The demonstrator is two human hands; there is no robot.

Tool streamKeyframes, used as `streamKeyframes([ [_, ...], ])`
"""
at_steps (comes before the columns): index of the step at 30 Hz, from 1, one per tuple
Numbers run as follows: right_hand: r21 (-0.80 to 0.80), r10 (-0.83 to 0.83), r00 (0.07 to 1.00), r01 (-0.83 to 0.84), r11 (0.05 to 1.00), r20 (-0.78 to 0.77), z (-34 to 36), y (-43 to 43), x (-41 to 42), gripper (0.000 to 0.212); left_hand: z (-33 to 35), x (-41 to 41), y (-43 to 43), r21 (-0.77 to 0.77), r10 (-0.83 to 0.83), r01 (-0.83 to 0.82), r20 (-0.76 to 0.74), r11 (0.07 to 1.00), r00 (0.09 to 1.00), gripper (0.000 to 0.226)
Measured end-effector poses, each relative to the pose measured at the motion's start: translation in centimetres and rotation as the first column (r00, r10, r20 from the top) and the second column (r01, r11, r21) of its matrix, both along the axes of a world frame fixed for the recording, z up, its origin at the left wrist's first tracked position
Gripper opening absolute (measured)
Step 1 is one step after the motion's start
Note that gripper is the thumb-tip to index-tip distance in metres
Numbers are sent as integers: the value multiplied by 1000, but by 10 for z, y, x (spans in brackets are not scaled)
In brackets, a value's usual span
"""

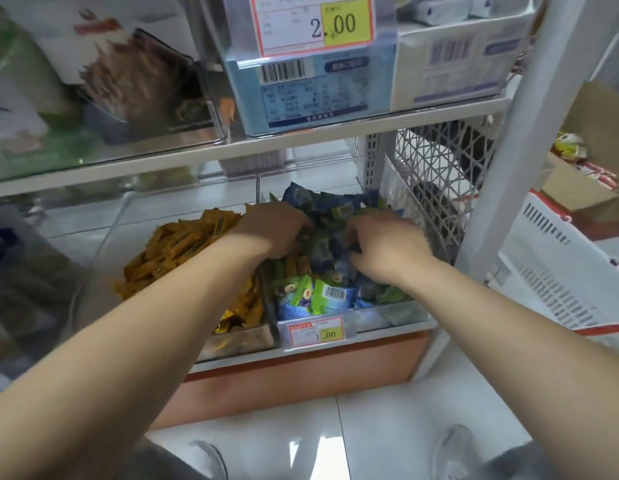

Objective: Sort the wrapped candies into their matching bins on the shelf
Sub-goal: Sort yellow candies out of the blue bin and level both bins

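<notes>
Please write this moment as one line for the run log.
stage: sorting | left hand: in blue-green candies, grip unclear | right hand: same bin, grip unclear | orange candies: piled alongside

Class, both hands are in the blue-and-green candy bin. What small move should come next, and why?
Probably the left hand should pinch the orange-wrapped strays just beneath it and carry them to the orange bin on the left: they lie among blue and green candies, where they seem mismatched.

Clear plastic bin (387, 315) holds glossy wrapped candies (321, 294).
</notes>
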State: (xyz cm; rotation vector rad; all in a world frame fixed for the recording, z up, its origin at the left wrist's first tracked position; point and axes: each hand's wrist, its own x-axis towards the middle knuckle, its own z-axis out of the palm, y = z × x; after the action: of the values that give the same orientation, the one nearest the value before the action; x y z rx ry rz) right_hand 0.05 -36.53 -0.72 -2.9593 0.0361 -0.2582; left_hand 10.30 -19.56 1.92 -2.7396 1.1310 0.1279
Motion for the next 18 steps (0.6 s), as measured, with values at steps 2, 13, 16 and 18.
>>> streamKeyframes([
  [2,148,63,998,-60,987,-12,7,6,7,17,7,-7,2,-45,11,-10,27,999,1000,27],
  [13,211,285,832,-206,955,-476,3,42,43,32,-6,-48,90,-490,122,-192,-171,850,978,66],
  [16,210,266,892,-199,957,-365,0,53,51,37,-14,-50,90,-514,107,-172,-155,840,982,62],
  [18,245,277,855,-182,952,-440,-1,60,56,32,-18,-51,93,-521,98,-178,-178,834,979,61],
])
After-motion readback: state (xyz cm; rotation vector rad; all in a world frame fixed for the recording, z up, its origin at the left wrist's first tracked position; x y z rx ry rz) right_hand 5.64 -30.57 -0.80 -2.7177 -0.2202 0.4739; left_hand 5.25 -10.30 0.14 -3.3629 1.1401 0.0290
